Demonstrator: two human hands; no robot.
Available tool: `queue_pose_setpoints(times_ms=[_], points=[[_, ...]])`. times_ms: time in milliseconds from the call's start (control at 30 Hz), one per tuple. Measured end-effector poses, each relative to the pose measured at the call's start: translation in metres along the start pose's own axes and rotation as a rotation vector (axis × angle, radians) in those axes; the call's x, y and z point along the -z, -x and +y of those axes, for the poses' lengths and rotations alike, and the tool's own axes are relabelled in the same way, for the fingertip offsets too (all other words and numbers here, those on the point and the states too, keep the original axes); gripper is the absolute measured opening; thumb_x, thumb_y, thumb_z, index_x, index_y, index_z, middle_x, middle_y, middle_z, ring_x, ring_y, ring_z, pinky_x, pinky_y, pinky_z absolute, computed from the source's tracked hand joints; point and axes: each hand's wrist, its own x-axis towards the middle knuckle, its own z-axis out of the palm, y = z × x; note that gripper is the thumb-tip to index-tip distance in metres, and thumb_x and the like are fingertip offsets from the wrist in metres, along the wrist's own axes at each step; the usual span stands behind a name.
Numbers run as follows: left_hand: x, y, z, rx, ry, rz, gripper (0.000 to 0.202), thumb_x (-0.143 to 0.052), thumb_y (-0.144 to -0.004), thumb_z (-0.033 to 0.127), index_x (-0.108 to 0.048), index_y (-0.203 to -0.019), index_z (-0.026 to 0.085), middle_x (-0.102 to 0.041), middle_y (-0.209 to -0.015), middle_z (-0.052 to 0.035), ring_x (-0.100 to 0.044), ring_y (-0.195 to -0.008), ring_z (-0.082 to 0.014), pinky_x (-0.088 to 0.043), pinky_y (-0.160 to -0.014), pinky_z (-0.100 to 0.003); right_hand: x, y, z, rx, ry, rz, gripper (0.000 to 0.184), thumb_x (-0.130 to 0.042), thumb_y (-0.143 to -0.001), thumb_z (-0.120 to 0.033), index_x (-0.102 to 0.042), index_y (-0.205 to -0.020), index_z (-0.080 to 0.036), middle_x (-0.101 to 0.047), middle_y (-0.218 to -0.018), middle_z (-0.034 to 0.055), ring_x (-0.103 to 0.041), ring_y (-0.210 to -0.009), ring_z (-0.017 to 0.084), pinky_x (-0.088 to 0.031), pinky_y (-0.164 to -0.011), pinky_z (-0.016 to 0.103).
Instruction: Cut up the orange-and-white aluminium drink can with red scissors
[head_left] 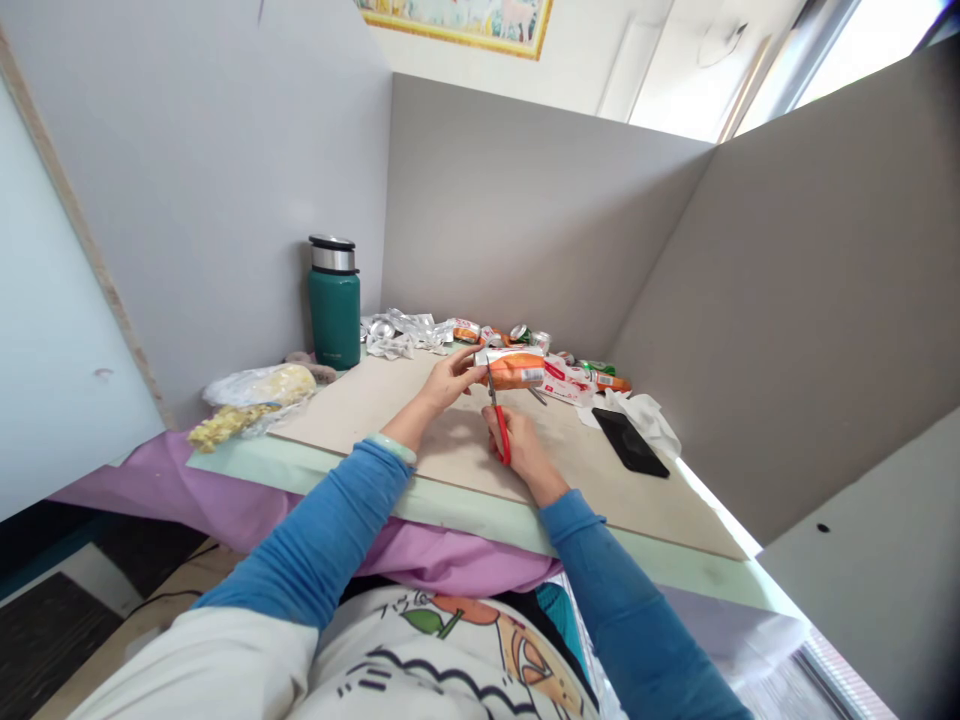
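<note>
An orange drink can (514, 369) lies on its side in the air above the board, its silvery end towards my left hand (451, 380). The fingers of that hand are closed round this left end. My right hand (519, 445) grips a pair of red-handled scissors (502, 436) from below. The scissors point upward, and their blades meet the can near its left end. Whether the blades are cutting into the metal I cannot tell.
A green flask (334, 310) stands at the back left, beside crumpled silvery scraps (412, 328). Several cans and a red-and-white bag (566, 380) lie along the back. A black phone (630, 441) and white tissue (654, 420) are at right. Grey panels (540, 200) enclose the table.
</note>
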Motion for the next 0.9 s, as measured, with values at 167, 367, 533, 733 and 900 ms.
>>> queue_pose_setpoints(times_ms=[167,367,533,733,900], points=[[0.0009,0.0006,0.0006,0.035,0.029,-0.033,0.072,-0.079,-0.079,0.046,-0.06,-0.142,0.017,-0.073,-0.097,-0.0082,-0.07,-0.09,-0.0202,-0.05,-0.06,-0.023,0.0005,0.0006,0.0011,0.003,-0.006,-0.007,0.055,-0.044,-0.095,-0.071,-0.053,-0.071,-0.023,-0.061,-0.055,0.0012,-0.058,-0.052,0.018,-0.043,-0.054,0.027],[0.0002,-0.0011,-0.0018,0.034,0.021,-0.017,0.071,-0.079,-0.079,0.045,-0.061,-0.141,0.016,-0.073,-0.096,-0.0084,-0.07,-0.089,-0.02,-0.049,-0.058,-0.021,-0.0001,0.0002,0.0014,0.004,-0.009,-0.002,0.051,-0.047,-0.096,-0.068,-0.054,-0.072,-0.023,-0.059,-0.054,0.0005,-0.058,-0.052,0.018,-0.043,-0.054,0.027],[0.0008,-0.001,-0.003,0.025,0.014,-0.025,0.075,-0.079,-0.078,0.047,-0.06,-0.142,0.014,-0.073,-0.096,-0.0091,-0.07,-0.089,-0.0209,-0.049,-0.057,-0.021,-0.0007,-0.0001,-0.0017,-0.011,0.032,0.007,0.048,-0.048,-0.096,-0.064,-0.053,-0.07,-0.023,-0.058,-0.052,0.0009,-0.057,-0.051,0.018,-0.043,-0.054,0.03],[0.0008,-0.0018,-0.0053,0.024,0.021,-0.028,0.072,-0.079,-0.078,0.047,-0.061,-0.141,0.016,-0.073,-0.101,-0.0091,-0.07,-0.09,-0.0205,-0.048,-0.057,-0.021,-0.0006,0.0013,-0.004,-0.024,0.033,0.015,0.044,-0.049,-0.097,-0.059,-0.053,-0.07,-0.025,-0.057,-0.051,0.0012,-0.056,-0.05,0.02,-0.044,-0.055,0.033],[0.0,-0.0021,-0.0053,0.021,0.017,-0.033,0.073,-0.078,-0.079,0.046,-0.059,-0.142,0.015,-0.072,-0.099,-0.0085,-0.07,-0.09,-0.0203,-0.047,-0.057,-0.021,-0.0007,0.0003,-0.0032,-0.026,0.038,0.028,0.042,-0.051,-0.097,-0.058,-0.054,-0.07,-0.025,-0.057,-0.049,0.001,-0.056,-0.051,0.02,-0.044,-0.054,0.033]])
